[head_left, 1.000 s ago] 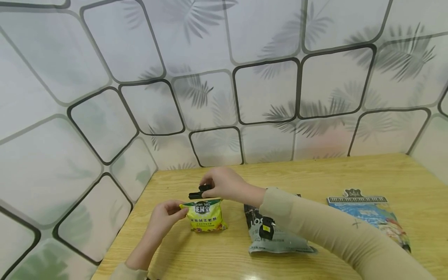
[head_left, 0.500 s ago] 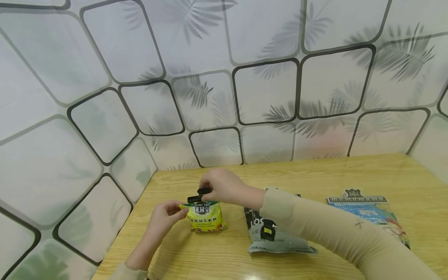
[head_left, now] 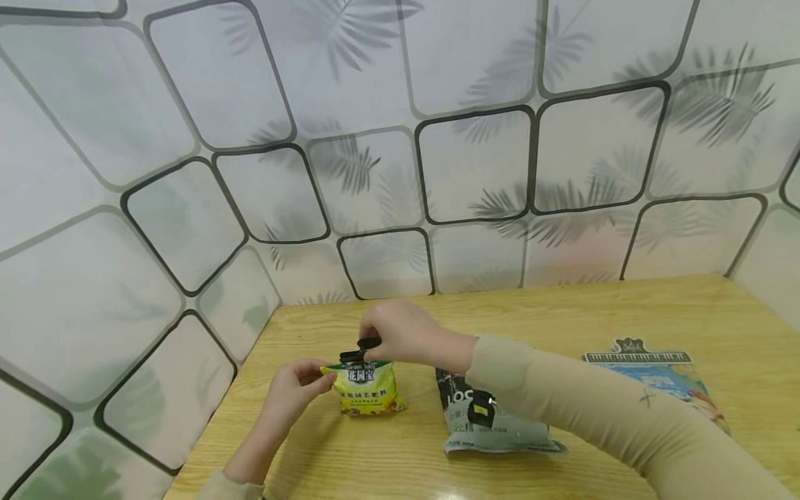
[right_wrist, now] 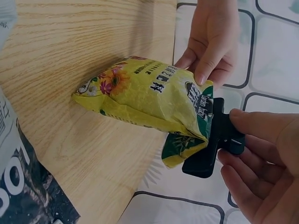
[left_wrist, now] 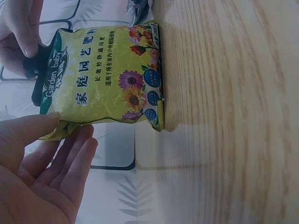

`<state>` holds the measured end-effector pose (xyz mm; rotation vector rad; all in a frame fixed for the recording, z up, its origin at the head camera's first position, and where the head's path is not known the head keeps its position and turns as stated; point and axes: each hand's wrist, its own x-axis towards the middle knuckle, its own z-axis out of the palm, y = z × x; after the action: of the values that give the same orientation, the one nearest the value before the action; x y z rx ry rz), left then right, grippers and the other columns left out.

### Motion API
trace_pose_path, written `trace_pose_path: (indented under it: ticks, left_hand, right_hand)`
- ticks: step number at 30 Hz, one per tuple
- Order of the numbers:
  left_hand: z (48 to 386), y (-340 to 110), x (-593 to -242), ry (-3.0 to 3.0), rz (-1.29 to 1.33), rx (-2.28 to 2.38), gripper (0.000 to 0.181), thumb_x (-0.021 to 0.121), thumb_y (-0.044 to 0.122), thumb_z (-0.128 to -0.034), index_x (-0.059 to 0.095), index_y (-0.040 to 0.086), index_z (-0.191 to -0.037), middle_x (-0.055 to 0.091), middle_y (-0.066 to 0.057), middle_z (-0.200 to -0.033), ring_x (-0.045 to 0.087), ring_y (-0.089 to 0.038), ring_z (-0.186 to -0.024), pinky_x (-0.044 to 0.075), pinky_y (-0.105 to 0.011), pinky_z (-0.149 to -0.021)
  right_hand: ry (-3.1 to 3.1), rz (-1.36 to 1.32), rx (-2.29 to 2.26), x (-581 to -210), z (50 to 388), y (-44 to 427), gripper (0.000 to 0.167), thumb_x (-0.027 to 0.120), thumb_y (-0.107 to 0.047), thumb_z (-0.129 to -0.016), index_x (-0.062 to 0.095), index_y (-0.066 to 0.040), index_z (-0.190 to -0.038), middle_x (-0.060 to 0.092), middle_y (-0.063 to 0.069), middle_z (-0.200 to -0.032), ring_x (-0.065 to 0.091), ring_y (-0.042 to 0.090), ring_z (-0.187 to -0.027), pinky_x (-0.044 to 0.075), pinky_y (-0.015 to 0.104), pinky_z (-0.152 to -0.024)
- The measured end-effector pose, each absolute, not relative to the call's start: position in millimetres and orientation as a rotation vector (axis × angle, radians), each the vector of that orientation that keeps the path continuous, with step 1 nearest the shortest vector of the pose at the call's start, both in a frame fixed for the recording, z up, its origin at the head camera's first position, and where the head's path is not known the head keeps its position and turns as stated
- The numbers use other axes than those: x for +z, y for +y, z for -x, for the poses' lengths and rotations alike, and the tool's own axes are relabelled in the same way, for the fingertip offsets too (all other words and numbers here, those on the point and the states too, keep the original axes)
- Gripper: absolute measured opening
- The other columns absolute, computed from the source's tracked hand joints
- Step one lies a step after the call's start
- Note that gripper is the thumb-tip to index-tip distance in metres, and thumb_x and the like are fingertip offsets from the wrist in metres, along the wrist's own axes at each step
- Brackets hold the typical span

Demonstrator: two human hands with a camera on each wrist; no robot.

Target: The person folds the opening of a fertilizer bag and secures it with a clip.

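Note:
A small yellow bag of garden fertilizer (head_left: 370, 397) with a green top stands upright on the wooden table. My left hand (head_left: 292, 390) pinches its upper left corner between thumb and fingers, as the left wrist view shows. With thumb and fingers, my right hand (head_left: 405, 337) grips a black bag clip (right_wrist: 205, 151) by its handles. The clip's long bar lies along the bag's green top edge, its jaws around part of that edge. One side of the top (right_wrist: 180, 148) sticks out in a fold beside the clip in the right wrist view.
A grey and black bag (head_left: 478, 439) lies to the right, partly under my right forearm. Further right is a blue bag (head_left: 671, 380) with a piano-keyboard clip (head_left: 637, 357) on its top. Patterned curtain-like walls (head_left: 381, 264) border the wooden table (head_left: 350, 458).
The black clip has come down from behind and above the yellow bag onto its top edge, then shifted slightly right with my right hand. My left hand keeps its place on the corner.

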<state>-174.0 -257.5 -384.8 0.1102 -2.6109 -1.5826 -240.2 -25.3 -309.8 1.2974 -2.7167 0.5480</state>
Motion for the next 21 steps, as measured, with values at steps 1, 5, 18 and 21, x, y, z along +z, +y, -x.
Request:
trace_pose_path:
  ticks: [1, 5, 18, 21]
  left_hand:
    - [174.0, -257.4, -384.8, -2.611, -0.114, -1.583, 0.019, 0.075, 0.001, -0.0964, 0.075, -0.010, -0.111, 0.079, -0.014, -0.104, 0.073, -0.010, -0.086, 0.063, -0.022, -0.078]
    - [174.3, -257.1, -385.1, -2.606, -0.122, -1.584, 0.019, 0.075, 0.001, -0.0963, 0.075, -0.010, -0.111, 0.079, -0.014, -0.104, 0.073, -0.010, -0.086, 0.063, -0.022, -0.078]
    - [174.7, -256.5, -385.8, -2.608, -0.124, -1.572, 0.017, 0.076, 0.000, -0.0955, 0.076, -0.010, -0.109, 0.079, -0.015, -0.103, 0.072, -0.007, -0.083, 0.063, -0.021, -0.075]
    - [174.3, -256.4, -385.4, -2.603, -0.117, -1.580, 0.017, 0.076, 0.000, -0.0955, 0.076, -0.011, -0.109, 0.079, -0.015, -0.104, 0.072, -0.007, -0.083, 0.063, -0.020, -0.076]
  right_hand:
    - [-2.721, -1.295, 0.538, -309.3, 240.3, -25.2, 0.018, 0.089, -0.030, -0.089, 0.083, -0.018, -0.101, 0.079, -0.006, -0.096, 0.070, 0.009, -0.084, 0.059, 0.025, -0.076]
    - [-2.734, -1.280, 0.507, -306.9, 240.2, -24.0, 0.020, 0.090, -0.031, -0.089, 0.083, -0.018, -0.102, 0.080, -0.006, -0.098, 0.073, 0.009, -0.087, 0.061, 0.026, -0.076]
    - [-2.678, -1.335, 0.472, -306.8, 241.4, -21.8, 0.019, 0.088, -0.029, -0.090, 0.084, -0.018, -0.105, 0.082, -0.005, -0.102, 0.075, 0.011, -0.090, 0.063, 0.028, -0.079]
    - [-2.665, -1.338, 0.461, -306.9, 241.1, -21.7, 0.019, 0.088, -0.030, -0.090, 0.085, -0.019, -0.106, 0.082, -0.006, -0.104, 0.075, 0.010, -0.091, 0.063, 0.028, -0.080]
